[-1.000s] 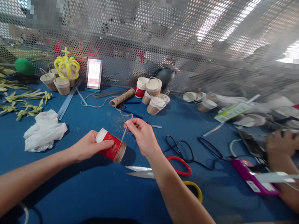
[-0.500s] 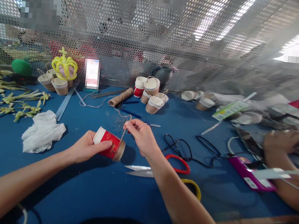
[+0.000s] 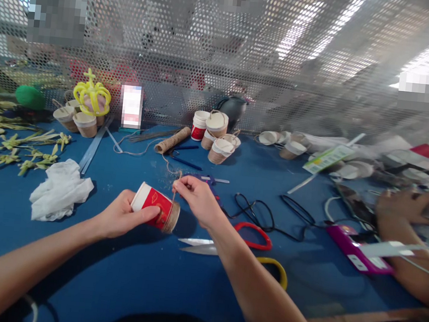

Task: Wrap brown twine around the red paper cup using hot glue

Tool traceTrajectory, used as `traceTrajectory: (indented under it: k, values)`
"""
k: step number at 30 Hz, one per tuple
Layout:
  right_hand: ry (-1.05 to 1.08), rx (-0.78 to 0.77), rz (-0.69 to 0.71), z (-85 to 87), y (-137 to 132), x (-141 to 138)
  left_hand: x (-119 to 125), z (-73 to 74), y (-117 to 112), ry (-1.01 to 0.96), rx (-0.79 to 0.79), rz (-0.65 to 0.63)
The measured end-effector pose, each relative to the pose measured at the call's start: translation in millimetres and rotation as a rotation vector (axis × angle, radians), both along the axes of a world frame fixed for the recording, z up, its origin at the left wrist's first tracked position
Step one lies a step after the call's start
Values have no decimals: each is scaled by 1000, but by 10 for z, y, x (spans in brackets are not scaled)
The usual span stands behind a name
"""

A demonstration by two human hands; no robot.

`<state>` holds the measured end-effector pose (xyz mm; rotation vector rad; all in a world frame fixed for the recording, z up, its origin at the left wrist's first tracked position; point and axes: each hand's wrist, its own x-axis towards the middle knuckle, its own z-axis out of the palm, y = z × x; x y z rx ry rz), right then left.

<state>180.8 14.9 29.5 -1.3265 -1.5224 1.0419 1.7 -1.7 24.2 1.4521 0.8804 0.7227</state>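
My left hand [image 3: 125, 216] is closed around a red and white paper cup [image 3: 162, 202], which lies tilted on its side above the blue table. Brown twine [image 3: 172, 217] is wound in several turns around the cup's base end. Between thumb and fingertips, my right hand [image 3: 196, 194] pinches the loose strand of that twine, just above the wound part. The strand runs back to a roll of twine [image 3: 173, 140] on the table. Below my right forearm lie scissors [image 3: 200, 247] with one red and one yellow handle.
Twine-wrapped cups [image 3: 221, 149] stand at the back, others at left by a yellow crown [image 3: 91, 98]. A crumpled white tissue [image 3: 60, 191] lies left. Black cable [image 3: 255, 208] and a purple box [image 3: 358, 248] are right, near another person's hand [image 3: 400, 206].
My right hand has shifted slightly left and down with the twine strand, closer to the cup. My left hand still holds the cup nearly in place.
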Motion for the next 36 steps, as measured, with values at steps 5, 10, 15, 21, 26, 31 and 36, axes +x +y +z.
traceTrajectory:
  k: [5,10,15,21,26,31,36]
  values:
    - [-31,-9,13,-5,-6,-2,-13,-1,1,11,81,8]
    - [-96,0,12,-3,-6,2,-25,-12,1,18,125,26]
    - [-287,25,-29,-43,21,26,0,2,18,-10,40,99]
    - [-176,23,-18,36,-74,-5,39,-19,101,-14,12,312]
    - [-104,86,8,58,-200,-136,44,-48,112,54,58,312]
    - [-111,91,-32,-3,-218,-189,35,-57,85,149,134,294]
    - [-128,107,-49,-25,-211,-191,24,-71,66,205,217,250]
